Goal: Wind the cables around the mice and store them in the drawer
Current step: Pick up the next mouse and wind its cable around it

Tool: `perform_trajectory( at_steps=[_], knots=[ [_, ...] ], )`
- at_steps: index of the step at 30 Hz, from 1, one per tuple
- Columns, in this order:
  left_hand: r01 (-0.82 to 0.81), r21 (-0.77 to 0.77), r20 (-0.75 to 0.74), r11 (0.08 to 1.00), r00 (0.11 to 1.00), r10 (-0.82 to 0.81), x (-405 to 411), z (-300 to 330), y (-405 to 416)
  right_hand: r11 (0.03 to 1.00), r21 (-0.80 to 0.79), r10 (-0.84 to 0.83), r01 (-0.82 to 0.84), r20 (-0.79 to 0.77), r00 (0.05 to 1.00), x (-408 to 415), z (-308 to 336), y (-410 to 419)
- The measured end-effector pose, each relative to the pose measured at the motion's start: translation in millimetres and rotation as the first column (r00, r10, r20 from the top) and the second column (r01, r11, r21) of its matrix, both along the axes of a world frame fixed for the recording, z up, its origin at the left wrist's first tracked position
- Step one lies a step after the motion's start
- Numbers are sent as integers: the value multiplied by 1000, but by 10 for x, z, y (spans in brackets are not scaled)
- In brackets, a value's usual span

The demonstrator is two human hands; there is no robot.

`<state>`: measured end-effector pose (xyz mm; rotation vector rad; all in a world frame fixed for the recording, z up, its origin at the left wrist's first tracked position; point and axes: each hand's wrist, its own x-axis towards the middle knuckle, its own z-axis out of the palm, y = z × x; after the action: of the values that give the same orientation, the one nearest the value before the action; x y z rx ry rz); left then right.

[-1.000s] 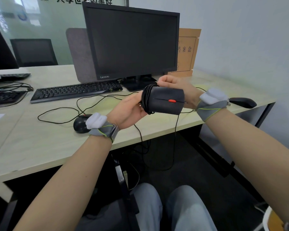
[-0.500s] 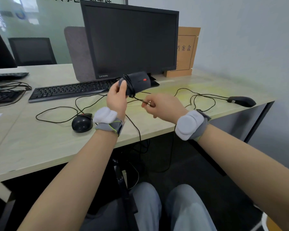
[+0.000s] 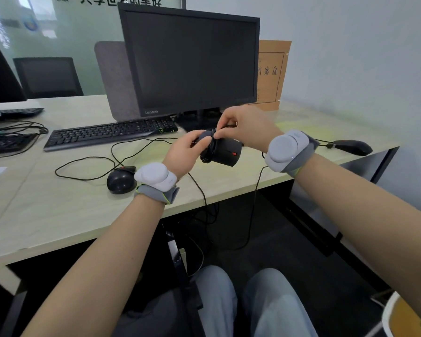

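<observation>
My left hand grips a black mouse with a red scroll wheel, held above the desk in front of the monitor. Its black cable is wound in several turns around the mouse's rear. My right hand pinches that cable just above the mouse. A second black mouse lies on the desk to the left, with its cable looping loosely. A third black mouse lies near the desk's right edge. No drawer is in view.
A black monitor and black keyboard stand behind my hands on the light wooden desk. A brown file box leans against the wall. Another keyboard and cables sit far left. Cables hang under the desk's front edge.
My right hand has risen from below the mouse to above it, carrying the cable over. The mouse has dropped a little and tilted in my left hand.
</observation>
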<state>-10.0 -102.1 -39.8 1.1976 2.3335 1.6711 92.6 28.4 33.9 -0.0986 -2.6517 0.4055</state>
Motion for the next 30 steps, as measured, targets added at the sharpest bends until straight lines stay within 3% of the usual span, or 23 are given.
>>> perform_trajectory(
  at_steps=[4, 6, 8, 10, 13, 17, 19, 20, 22, 24, 27, 30],
  knots=[
    [23, -32, -59, 999, 998, -25, 37, 27, -9, 997, -69, 42, -42, -8, 999, -21, 17, 63],
    [148, 5, 66, 989, 987, -148, 88, 19, -6, 983, -162, 79, -81, -18, 997, -6, 35, 107],
    [303, 191, 324, 934, 878, -351, 164, 14, -15, 952, -276, 134, -133, -16, 991, 18, 37, 139],
    [355, 369, 467, 859, 728, -502, 193, 6, -11, 894, -416, 166, -164, -31, 986, 39, 22, 192],
    [348, 555, 537, 756, 545, -644, 225, 21, -23, 796, -566, 182, -212, -111, 977, 80, -37, 268],
    [180, 760, 503, 625, 445, -741, 236, 149, 34, 834, -542, 46, -107, -125, 991, 84, -192, 187],
    [29, 826, 486, 563, 469, -737, 228, 217, 82, 880, -467, 76, -83, -35, 996, 48, -286, 83],
    [-26, 834, 481, 551, 522, -704, 208, 243, 105, 911, -406, 96, -67, 51, 994, 39, -327, 27],
    [-114, 773, 507, 623, 703, -500, 172, 263, 131, 966, -255, 74, -32, 157, 985, 45, -385, -49],
    [-204, 710, 502, 674, 818, -282, 122, 218, 127, 989, -150, 34, -17, 111, 993, 51, -366, -114],
    [-346, 624, 538, 701, 841, -65, 46, 123, 102, 996, -91, 17, -12, 55, 998, 37, -255, -186],
    [-287, 502, 474, 816, 880, 18, 17, 37, 73, 996, -77, 51, -46, 55, 997, 13, -175, -214]
  ],
)
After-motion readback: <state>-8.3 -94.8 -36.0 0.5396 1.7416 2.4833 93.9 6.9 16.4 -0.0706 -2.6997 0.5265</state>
